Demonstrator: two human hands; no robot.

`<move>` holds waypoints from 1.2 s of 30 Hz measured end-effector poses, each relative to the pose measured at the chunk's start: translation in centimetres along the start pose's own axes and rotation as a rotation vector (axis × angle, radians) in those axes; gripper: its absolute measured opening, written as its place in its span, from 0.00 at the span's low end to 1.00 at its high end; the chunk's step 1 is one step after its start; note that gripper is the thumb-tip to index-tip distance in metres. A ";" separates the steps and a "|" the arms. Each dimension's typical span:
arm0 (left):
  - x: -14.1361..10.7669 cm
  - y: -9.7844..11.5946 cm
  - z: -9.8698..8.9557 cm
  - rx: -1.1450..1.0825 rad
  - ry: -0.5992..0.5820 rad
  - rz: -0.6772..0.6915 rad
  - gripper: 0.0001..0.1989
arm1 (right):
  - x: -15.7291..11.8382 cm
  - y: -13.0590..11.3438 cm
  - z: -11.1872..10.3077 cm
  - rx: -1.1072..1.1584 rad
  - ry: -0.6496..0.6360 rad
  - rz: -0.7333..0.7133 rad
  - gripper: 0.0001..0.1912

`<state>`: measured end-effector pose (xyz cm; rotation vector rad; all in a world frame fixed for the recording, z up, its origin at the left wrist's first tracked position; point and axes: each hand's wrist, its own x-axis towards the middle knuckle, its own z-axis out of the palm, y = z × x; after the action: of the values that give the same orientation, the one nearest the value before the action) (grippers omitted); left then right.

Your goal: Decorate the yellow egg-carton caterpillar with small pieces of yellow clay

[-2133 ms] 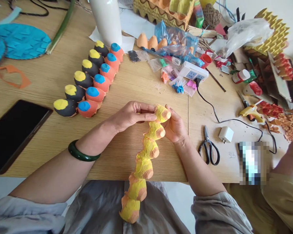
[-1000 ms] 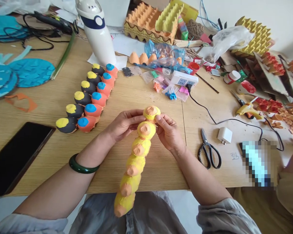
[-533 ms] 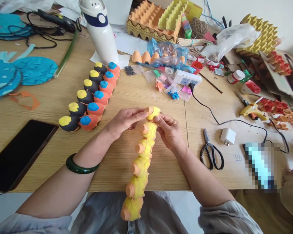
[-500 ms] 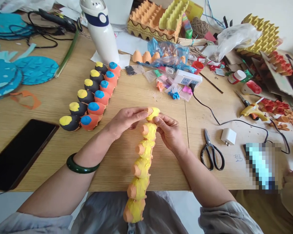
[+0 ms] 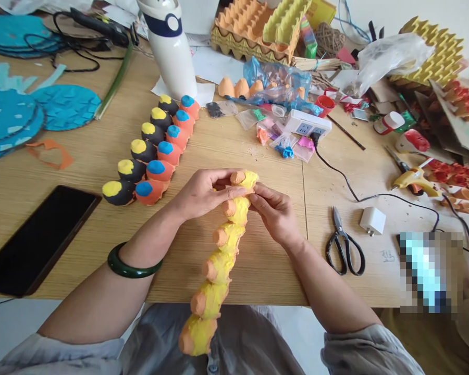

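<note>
Wooden bench [image 5: 266, 276] in front of you: a yellow-painted egg-carton strip [image 5: 218, 265] runs from your hands out past its edge toward your lap. Your left hand [image 5: 207, 195] and right hand [image 5: 275, 216] pinch its top cup between them, beside a black-and-orange painted carton row [image 5: 150, 151].

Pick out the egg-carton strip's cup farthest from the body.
The end cup, held between the left hand and right hand; the other yellow cups run back toward the lap.

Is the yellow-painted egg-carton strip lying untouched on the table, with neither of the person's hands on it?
No, the yellow-painted egg-carton strip is gripped at its far end by the person's left hand and right hand.
</note>
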<state>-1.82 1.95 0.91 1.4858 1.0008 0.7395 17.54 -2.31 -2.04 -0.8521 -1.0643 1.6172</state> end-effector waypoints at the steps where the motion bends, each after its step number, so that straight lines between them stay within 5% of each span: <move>1: 0.0 0.0 0.0 0.001 -0.014 -0.002 0.22 | 0.0 0.0 0.0 -0.023 -0.004 -0.014 0.13; 6: 0.1 -0.2 0.2 -0.127 -0.032 -0.068 0.24 | -0.1 0.1 0.0 -0.099 -0.007 -0.032 0.12; 13: 0.4 -0.2 0.3 -0.396 -0.134 -0.237 0.28 | 0.3 -0.3 0.4 0.069 0.109 0.119 0.13; 23: 0.7 -1.2 -0.6 -0.344 -0.121 -0.243 0.25 | 0.5 -0.1 0.4 0.142 0.135 0.181 0.13; 29: 0.5 -0.8 -0.5 -0.197 -0.032 -0.168 0.21 | 0.2 -0.1 0.3 0.043 0.087 0.085 0.12; 36: 0.8 -1.5 -0.3 -0.313 -0.064 -0.237 0.29 | 0.7 0.2 -0.3 0.026 0.108 0.139 0.14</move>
<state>-1.99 2.79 -0.63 1.0927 0.9450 0.6400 17.55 -1.64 -2.36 -1.0033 -0.9231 1.6762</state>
